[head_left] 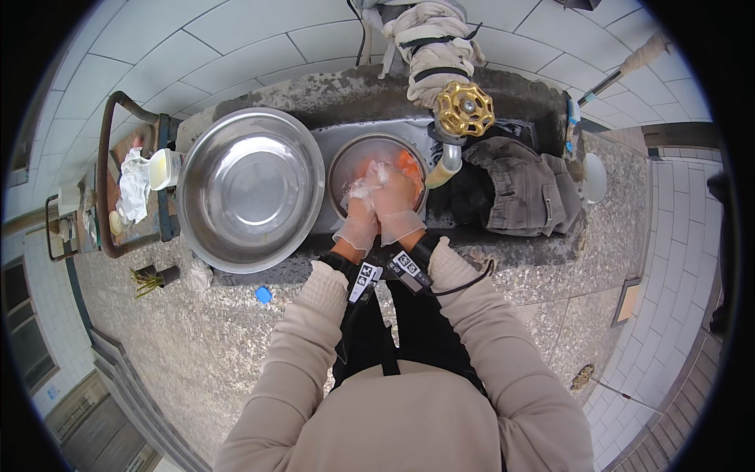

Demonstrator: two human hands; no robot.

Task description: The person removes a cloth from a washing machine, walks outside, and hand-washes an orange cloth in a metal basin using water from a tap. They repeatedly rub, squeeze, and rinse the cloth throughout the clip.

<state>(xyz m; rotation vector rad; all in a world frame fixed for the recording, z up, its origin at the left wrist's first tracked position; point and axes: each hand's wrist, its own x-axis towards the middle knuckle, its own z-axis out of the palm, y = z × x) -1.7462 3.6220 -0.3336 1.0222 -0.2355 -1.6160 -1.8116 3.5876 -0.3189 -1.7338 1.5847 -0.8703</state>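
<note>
Placed by the small steel bowl, left to right.

Crumpled white sheet (pixel 134 185), paper or plastic uncertain: far left of the bowl.

White plastic tub (pixel 163 170), pale yellow inside: left of the bowl, nearer than the sheet.

Wide stainless-steel basin (pixel 255 189), bare inside: just left of the bowl.

Small blue cap-like piece (pixel 263 294): on the floor, left of the bowl and toward the wearer.

Small steel bowl (pixel 344 157), round: the landmark, in the stone trough.

Left hand (pixel 363 191), clear-gloved: inside the bowl, against the right hand.

Right hand (pixel 394 191), clear-gloved: inside the bowl. Grip of both: hands together at the orange pieces; finger spread and any pinch hidden, cannot tell.

Orange pieces (pixel 408 166), kind unclear: in the bowl, around the fingers.

Tap spout (pixel 447 167): just right of the bowl.

Brass handwheel (pixel 465 108): right of and beyond the bowl.

Grey trousers-like garment (pixel 525 193), heaped: right of the bowl, past the spout.
</note>
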